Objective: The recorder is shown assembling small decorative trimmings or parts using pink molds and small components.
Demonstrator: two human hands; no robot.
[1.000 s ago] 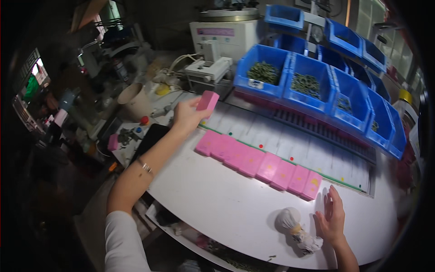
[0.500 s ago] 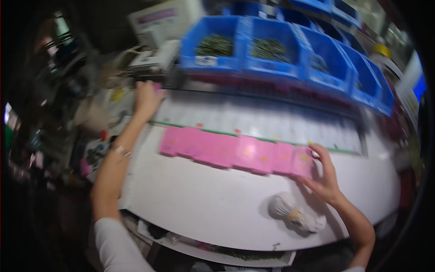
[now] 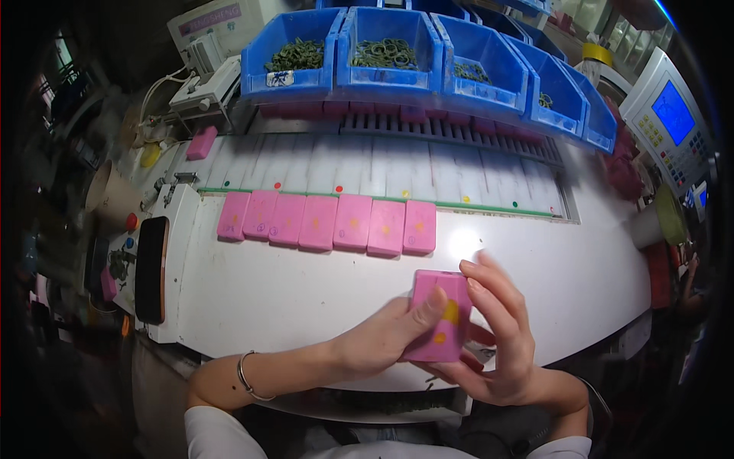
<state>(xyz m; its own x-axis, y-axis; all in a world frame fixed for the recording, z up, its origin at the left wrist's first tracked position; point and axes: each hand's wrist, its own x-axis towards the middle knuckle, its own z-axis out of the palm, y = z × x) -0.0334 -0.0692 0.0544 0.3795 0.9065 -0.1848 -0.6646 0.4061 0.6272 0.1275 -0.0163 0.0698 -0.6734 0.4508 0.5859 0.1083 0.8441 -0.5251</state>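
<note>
Near the front of the white table, a pink rubber mold [image 3: 430, 336] with yellow marks is held up between my two hands. My left hand [image 3: 382, 333] grips its left side, thumb across the face. The fingers of my right hand [image 3: 501, 329] are at its upper right corner and lower edge. Behind the hands stands a row of several similar pink molds [image 3: 316, 222], side by side along a green-edged strip. A whitish thing below my right palm is mostly hidden.
Blue bins [image 3: 390, 65] with green rings stand at the back. A single pink block [image 3: 202, 143] sits at the far left of the white slotted panel [image 3: 306, 161]. A phone [image 3: 151, 269] lies at left; a keypad unit with a blue screen [image 3: 673, 115] stands at right.
My left hand has come back from the far left, and my right hand has left the row's right end. Both now hold one mold close to me. The view has shifted.
</note>
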